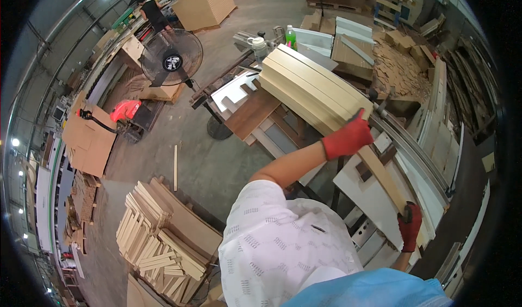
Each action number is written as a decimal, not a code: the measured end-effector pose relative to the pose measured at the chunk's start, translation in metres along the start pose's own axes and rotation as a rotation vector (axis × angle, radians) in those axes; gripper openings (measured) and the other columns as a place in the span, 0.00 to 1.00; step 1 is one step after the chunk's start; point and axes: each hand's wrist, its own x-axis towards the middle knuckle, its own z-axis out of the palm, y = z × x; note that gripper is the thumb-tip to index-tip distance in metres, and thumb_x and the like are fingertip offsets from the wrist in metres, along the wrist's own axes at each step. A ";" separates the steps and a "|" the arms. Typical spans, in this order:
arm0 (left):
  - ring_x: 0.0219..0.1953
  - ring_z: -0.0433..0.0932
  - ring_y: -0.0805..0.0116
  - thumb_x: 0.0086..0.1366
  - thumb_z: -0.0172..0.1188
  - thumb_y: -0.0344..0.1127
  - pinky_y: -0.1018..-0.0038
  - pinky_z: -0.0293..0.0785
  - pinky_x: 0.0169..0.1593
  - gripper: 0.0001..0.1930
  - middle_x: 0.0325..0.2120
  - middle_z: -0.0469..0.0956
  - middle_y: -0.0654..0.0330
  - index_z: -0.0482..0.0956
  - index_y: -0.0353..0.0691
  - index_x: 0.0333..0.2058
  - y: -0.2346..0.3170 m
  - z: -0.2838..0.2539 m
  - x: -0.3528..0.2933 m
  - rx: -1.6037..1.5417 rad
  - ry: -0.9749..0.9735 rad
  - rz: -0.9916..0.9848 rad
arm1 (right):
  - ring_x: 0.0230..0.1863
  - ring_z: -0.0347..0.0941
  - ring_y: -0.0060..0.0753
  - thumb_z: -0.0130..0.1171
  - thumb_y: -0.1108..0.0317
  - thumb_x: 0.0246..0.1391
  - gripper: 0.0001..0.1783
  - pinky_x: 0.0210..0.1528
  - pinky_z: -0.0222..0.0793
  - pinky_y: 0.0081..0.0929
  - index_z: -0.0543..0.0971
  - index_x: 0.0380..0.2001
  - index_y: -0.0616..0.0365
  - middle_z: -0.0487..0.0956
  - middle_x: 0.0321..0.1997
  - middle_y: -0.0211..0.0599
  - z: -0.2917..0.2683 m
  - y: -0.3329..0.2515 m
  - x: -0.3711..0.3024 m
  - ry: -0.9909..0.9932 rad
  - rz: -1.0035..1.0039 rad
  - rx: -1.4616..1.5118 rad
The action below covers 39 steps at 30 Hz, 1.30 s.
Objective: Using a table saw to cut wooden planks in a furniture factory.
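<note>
Two gloved hands [348, 137] [411, 227] at one wooden strip [382, 175]

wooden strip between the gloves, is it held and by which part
The right grip holds the wooden strip by its near end; the left grip is at its far end, hold unclear.

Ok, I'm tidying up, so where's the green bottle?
The green bottle stands at the head view's upper centre, right of the white-lidded jug, beyond the stacked boards.
</note>
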 end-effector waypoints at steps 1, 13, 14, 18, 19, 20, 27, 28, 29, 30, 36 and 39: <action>0.42 0.75 0.57 0.43 0.67 0.36 0.42 0.49 0.67 0.16 0.26 0.76 0.63 0.84 0.51 0.35 -0.018 -0.007 -0.023 -0.134 0.070 -0.049 | 0.49 0.73 0.53 0.69 0.75 0.35 0.27 0.52 0.68 0.40 0.75 0.44 0.59 0.77 0.47 0.47 0.004 -0.024 0.014 0.000 -0.048 0.033; 0.67 0.58 0.49 0.54 0.70 0.44 0.60 0.56 0.67 0.48 0.66 0.57 0.46 0.52 0.42 0.68 -0.089 0.051 -0.238 -0.652 0.659 -1.124 | 0.49 0.73 0.49 0.71 0.68 0.37 0.24 0.49 0.71 0.41 0.76 0.42 0.53 0.77 0.47 0.42 0.150 -0.228 0.179 -0.068 -0.162 0.017; 0.67 0.58 0.49 0.54 0.70 0.44 0.60 0.56 0.67 0.48 0.66 0.57 0.46 0.52 0.42 0.68 -0.090 0.074 -0.250 -0.676 0.652 -1.121 | 0.49 0.73 0.49 0.72 0.68 0.37 0.25 0.49 0.71 0.40 0.76 0.42 0.52 0.77 0.47 0.41 0.163 -0.241 0.193 -0.078 -0.160 0.010; 0.71 0.51 0.54 0.59 0.67 0.49 0.65 0.55 0.68 0.49 0.69 0.52 0.48 0.47 0.43 0.70 -0.097 0.120 -0.263 -1.218 0.552 -1.264 | 0.50 0.72 0.47 0.72 0.67 0.37 0.27 0.50 0.70 0.40 0.75 0.45 0.50 0.77 0.47 0.39 0.209 -0.278 0.245 -0.112 -0.135 0.012; 0.71 0.51 0.56 0.60 0.66 0.50 0.66 0.53 0.69 0.49 0.69 0.51 0.49 0.45 0.44 0.71 -0.100 0.124 -0.258 -1.249 0.519 -1.276 | 0.50 0.72 0.47 0.72 0.67 0.37 0.27 0.50 0.70 0.40 0.75 0.45 0.50 0.77 0.47 0.39 0.220 -0.281 0.254 -0.114 -0.129 0.003; 0.69 0.56 0.63 0.65 0.62 0.38 0.69 0.56 0.67 0.40 0.68 0.55 0.56 0.48 0.42 0.70 -0.103 0.127 -0.251 -1.188 0.571 -1.239 | 0.51 0.72 0.47 0.71 0.67 0.37 0.28 0.50 0.70 0.40 0.75 0.45 0.50 0.77 0.47 0.38 0.231 -0.282 0.263 -0.104 -0.110 0.001; 0.71 0.50 0.61 0.63 0.63 0.47 0.69 0.52 0.69 0.48 0.70 0.49 0.50 0.42 0.39 0.71 -0.176 0.171 -0.207 -1.647 0.946 -1.332 | 0.52 0.71 0.47 0.71 0.64 0.38 0.28 0.51 0.69 0.41 0.75 0.46 0.49 0.76 0.48 0.39 0.276 -0.293 0.311 -0.102 -0.050 -0.069; 0.71 0.49 0.60 0.63 0.62 0.49 0.68 0.51 0.69 0.49 0.70 0.48 0.48 0.39 0.38 0.71 -0.188 0.178 -0.198 -1.878 1.116 -1.231 | 0.52 0.71 0.46 0.71 0.63 0.38 0.27 0.53 0.67 0.42 0.75 0.46 0.48 0.75 0.49 0.39 0.280 -0.294 0.315 -0.110 -0.004 -0.075; 0.71 0.49 0.59 0.64 0.61 0.51 0.68 0.50 0.70 0.50 0.70 0.46 0.46 0.37 0.37 0.71 -0.199 0.184 -0.191 -2.106 1.286 -1.103 | 0.52 0.71 0.46 0.71 0.63 0.38 0.27 0.53 0.67 0.42 0.75 0.46 0.48 0.75 0.49 0.39 0.281 -0.295 0.315 -0.104 -0.003 -0.078; 0.71 0.49 0.59 0.64 0.61 0.51 0.68 0.50 0.70 0.50 0.70 0.46 0.46 0.37 0.37 0.71 -0.207 0.180 -0.180 -2.116 1.271 -1.104 | 0.53 0.69 0.46 0.70 0.62 0.39 0.26 0.55 0.64 0.44 0.76 0.46 0.48 0.75 0.49 0.39 0.284 -0.292 0.309 -0.016 -0.017 -0.218; 0.71 0.47 0.45 0.63 0.50 0.68 0.50 0.47 0.69 0.53 0.70 0.41 0.39 0.34 0.38 0.71 -0.246 0.200 -0.122 -1.208 0.852 -1.916 | 0.56 0.65 0.48 0.68 0.55 0.43 0.24 0.60 0.57 0.48 0.78 0.45 0.47 0.72 0.52 0.41 0.293 -0.277 0.290 0.068 0.053 -0.344; 0.71 0.46 0.40 0.63 0.46 0.71 0.43 0.47 0.68 0.52 0.69 0.41 0.36 0.37 0.39 0.71 -0.250 0.173 -0.106 -1.103 0.634 -2.223 | 0.57 0.64 0.48 0.67 0.56 0.45 0.24 0.61 0.56 0.50 0.78 0.47 0.48 0.72 0.53 0.42 0.298 -0.272 0.278 0.113 0.097 -0.353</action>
